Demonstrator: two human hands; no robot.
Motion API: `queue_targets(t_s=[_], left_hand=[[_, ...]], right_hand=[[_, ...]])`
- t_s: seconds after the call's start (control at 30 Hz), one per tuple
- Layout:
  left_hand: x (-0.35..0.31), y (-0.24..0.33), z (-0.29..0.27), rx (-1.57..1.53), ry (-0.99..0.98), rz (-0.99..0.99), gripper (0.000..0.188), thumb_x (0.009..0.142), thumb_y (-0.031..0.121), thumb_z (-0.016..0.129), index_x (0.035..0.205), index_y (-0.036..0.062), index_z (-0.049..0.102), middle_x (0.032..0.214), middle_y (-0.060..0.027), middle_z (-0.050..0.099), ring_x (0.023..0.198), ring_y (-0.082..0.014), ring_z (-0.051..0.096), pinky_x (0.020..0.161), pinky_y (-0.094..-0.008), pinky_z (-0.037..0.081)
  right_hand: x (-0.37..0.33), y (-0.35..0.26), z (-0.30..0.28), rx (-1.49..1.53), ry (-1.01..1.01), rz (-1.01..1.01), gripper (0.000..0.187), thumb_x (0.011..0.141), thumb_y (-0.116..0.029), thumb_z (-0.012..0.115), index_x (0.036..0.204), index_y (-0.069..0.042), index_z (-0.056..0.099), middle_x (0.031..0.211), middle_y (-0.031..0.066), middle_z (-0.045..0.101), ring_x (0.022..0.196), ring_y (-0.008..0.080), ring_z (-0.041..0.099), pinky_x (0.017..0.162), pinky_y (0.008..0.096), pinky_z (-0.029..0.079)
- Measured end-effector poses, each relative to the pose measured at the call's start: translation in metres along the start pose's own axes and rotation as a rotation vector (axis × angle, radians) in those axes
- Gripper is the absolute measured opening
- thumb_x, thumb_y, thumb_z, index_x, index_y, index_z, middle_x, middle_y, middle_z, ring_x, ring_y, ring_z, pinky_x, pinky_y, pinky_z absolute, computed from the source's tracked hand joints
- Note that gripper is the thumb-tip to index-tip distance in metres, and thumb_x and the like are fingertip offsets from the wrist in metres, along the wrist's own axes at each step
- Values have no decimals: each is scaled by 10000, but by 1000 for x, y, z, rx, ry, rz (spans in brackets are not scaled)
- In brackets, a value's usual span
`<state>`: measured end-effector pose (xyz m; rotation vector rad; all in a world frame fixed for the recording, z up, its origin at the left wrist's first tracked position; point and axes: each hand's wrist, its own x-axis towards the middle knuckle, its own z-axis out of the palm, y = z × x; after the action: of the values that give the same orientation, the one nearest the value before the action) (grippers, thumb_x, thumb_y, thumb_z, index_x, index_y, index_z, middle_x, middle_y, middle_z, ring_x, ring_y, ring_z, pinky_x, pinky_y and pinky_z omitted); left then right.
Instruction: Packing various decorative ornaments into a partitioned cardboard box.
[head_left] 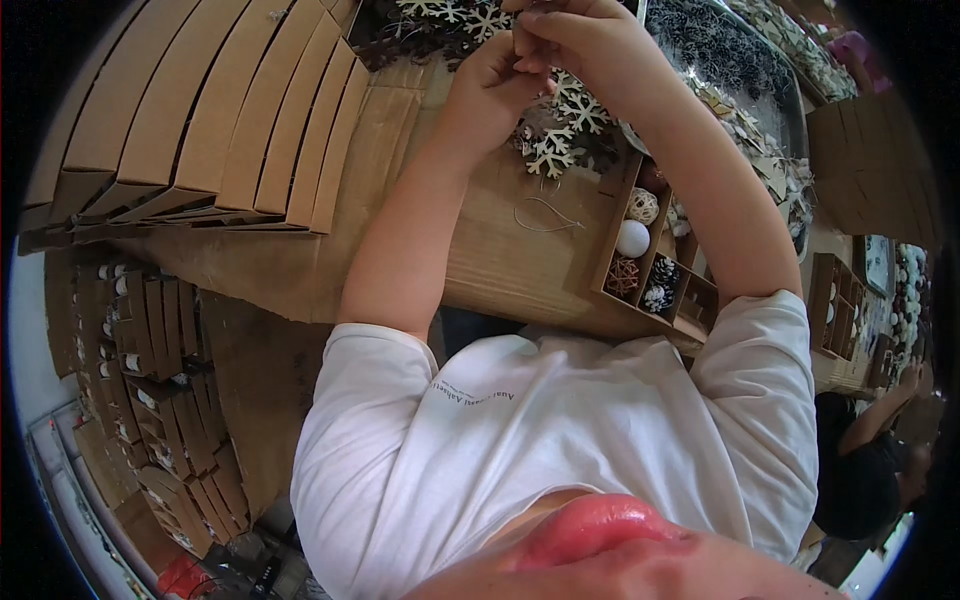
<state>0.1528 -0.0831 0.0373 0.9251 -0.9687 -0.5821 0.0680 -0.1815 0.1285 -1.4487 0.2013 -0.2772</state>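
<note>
My left hand (497, 88) and my right hand (570, 32) meet over the far side of the table, both closed with fingertips together. What they pinch, if anything, is hidden or too small to make out. Right beside and beneath them lie pale snowflake cutouts (552, 155), with more snowflakes (487, 20) further back. A loop of thin pale string (547, 216) rests on the cardboard, nearer to me. To the right, under my right forearm, is a divided cardboard box (609, 260). It holds a white ball (633, 238), a woven ball (643, 206), a brown twig ball (623, 276) and pine cones (660, 284).
Tall flat cardboard boxes (215, 110) stand in a row at the left. A tray (715, 60) of dark and silvery pieces sits at the back right. More filled boxes (165, 330) are stacked low on the left. Another person (865, 470) works at the far right.
</note>
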Motion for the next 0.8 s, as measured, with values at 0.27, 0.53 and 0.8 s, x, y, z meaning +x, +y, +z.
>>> queue_targets(t_s=[0.27, 0.53, 0.8], left_hand=[[-1, 16, -4, 267, -113, -202, 63, 792, 31, 556, 843, 60, 578, 759, 34, 511, 665, -67, 475, 631, -216, 385], [-1, 11, -10, 133, -242, -321, 83, 778, 44, 536, 856, 53, 559, 797, 20, 503, 671, -70, 460, 610, -207, 363], [-4, 25, -16, -33, -213, -355, 137, 810, 59, 535, 938, 39, 578, 866, -5, 541, 680, -68, 472, 580, -209, 381]], right_hand=[[-2, -8, -3, -26, 44, -92, 117, 850, 19, 506, 933, -6, 585, 730, 38, 561, 666, 129, 556, 598, 255, 452], [7, 7, -13, 66, 11, -134, 106, 851, 15, 500, 914, -6, 582, 762, 52, 587, 694, 134, 572, 646, 269, 471], [11, 12, -9, -45, 145, -228, 96, 857, 11, 490, 901, -16, 571, 768, 43, 589, 732, 135, 567, 685, 284, 468]])
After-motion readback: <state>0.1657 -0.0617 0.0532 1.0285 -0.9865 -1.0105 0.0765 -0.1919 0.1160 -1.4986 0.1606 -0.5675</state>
